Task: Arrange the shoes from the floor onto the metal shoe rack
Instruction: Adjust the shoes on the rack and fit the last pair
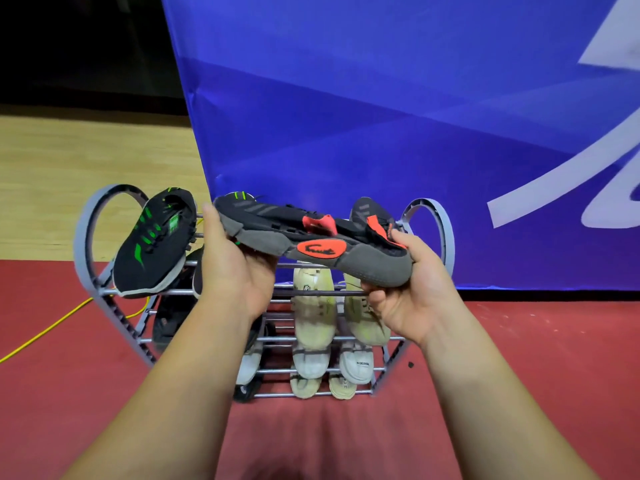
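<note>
I see both forearms reaching forward over the red floor [519, 375], and between them I hold one black and grey shoe with orange patches [311, 244] lying sideways, sole toward me. My left hand [235, 268] is clasped around its toe end, fingers wrapped under the grey sole; my right hand [412, 292] is closed on the heel end, thumb on top by the orange collar. The shoe is held above the top tier of the metal shoe rack [90, 244]. Just below my grip, a pair of cream sneakers [313, 306] sits on a middle tier, with white shoes [356, 367] on the tiers under them. Left of my left hand, a black shoe with green stripes [156, 244] rests on the top tier. Behind my right hand, another dark shoe with orange [367, 213] stands on the top tier. Beyond the rack hangs a blue banner [346, 116], and a yellow cable [45, 332] runs off to the left
</note>
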Tool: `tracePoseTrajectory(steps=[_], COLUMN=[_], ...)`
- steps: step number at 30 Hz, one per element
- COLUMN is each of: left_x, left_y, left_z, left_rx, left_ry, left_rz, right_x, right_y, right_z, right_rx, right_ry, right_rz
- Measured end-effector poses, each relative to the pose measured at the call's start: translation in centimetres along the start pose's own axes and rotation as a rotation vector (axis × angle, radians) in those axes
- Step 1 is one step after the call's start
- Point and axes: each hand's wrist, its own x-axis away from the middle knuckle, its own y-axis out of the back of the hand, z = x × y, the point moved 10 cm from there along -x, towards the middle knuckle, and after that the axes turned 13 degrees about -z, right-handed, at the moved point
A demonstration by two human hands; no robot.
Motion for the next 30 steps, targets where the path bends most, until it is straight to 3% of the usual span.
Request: tracePoseTrajectory(steps=[6,11,15,22,26,30], left_x=[1.5,2.1,2.6,2.2,1.5,2.0], left_y=[-1.5,-1.2,-1.6,-0.6,-0.2,-0.8], left_z=[2.8,3.9,3.9,4.8,5.0,5.0], left_rx=[-0.374,-0.780,-1.105,-1.254,-1.324,-1.412], left_ry=[-0.001,-0.123,-0.336,-0.332,-0.340,-0.407], left_rz=[0.075,0.114,0.158,0.225,0.234,0.261], right_x=[0.0,-1.2,-2.8,-5.2,-4.8,-2.6], right_y=[-0.5,-1.8,-2.9,-3.6,-3.6,-2.8], right_z=[0.7,-1.1,-2.3,-6.0,-4.9,-1.1], right_rx=[-0.055,-0.152,-0.131,-0.125,0.170,0.812], right_ry=[0.141,0.169,0.188,0.116,0.203,0.479], right_rz=[0.019,-0.003,-0.004,-0.058,-0.080,-0.198])
